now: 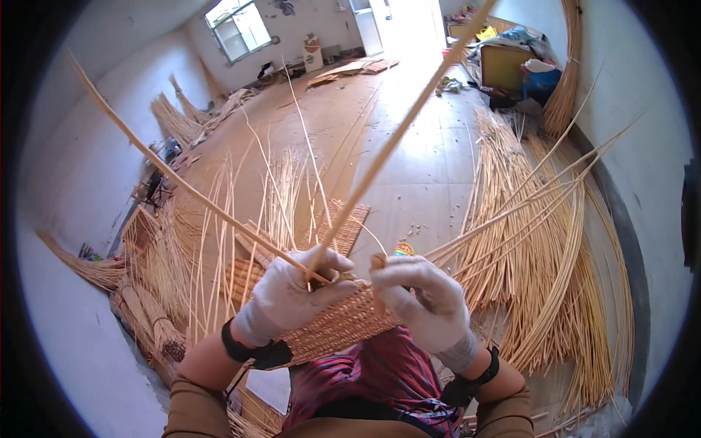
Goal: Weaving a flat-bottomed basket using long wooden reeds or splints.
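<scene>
A white-walled room with a smooth tan floor (416, 201) surrounds the work. Nearest, a woven panel (332, 328) rests just above the person's red patterned clothing (372, 369) and serves as the landmark for everything else.

The panel's body looks closely woven, so that part seems done; at its upper edge, two thick rods, a left rod (179, 181) and a right rod (401, 130), cross and run far out unwoven, which suggests that edge is unfinished. How much remains cannot be told.

The gloved left hand (288, 296) is at the panel's upper left, wrist bent inward, thumb and fingers pinching the rods where they cross. The gloved right hand (431, 299) is at the panel's right end, knuckles raised, fingers curled around a short brown piece (378, 261) whose kind is unclear.

Just beyond the panel lies another woven mat (347, 226). To the panel's right spreads a large heap of stalks (540, 277); to its left, well apart, lie more stalks (164, 255). Farthest beyond it are flat pieces (354, 69) on the floor, a window (239, 28) and a bright doorway (412, 25).
</scene>
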A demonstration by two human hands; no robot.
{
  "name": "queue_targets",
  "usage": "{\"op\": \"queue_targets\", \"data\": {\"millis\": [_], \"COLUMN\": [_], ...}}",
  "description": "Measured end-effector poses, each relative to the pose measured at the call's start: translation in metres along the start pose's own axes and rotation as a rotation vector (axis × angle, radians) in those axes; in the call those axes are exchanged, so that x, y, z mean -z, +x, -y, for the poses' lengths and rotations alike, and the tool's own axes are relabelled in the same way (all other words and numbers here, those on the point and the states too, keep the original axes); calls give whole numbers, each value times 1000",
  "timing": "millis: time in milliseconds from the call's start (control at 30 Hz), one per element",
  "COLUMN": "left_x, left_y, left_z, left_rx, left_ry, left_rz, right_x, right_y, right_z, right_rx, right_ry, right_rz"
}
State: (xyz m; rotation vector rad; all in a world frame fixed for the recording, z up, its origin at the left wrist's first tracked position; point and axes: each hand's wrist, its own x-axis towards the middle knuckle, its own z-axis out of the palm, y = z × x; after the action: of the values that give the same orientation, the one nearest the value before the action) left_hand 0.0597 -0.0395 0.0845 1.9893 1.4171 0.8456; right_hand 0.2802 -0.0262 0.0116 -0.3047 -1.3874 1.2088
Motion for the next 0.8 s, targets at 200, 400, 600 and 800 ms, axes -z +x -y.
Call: {"op": "queue_targets", "data": {"millis": [200, 400, 600, 800], "left_x": [3, 5, 11, 8], "left_y": [-5, -10, -6, -6], "left_z": [6, 10, 12, 19], "left_rx": [27, 65, -65, -135], "left_ry": [-103, -103, -48, 18], "left_rz": [62, 72, 59, 11], "right_x": [-19, -6, -4, -8], "right_y": [24, 38, 58, 55], "right_z": [-8, 6, 6, 5], "right_rx": [160, 284, 329, 179], "right_ry": [-535, -928, -905, -748], "right_rz": [139, 211, 438, 296]}}
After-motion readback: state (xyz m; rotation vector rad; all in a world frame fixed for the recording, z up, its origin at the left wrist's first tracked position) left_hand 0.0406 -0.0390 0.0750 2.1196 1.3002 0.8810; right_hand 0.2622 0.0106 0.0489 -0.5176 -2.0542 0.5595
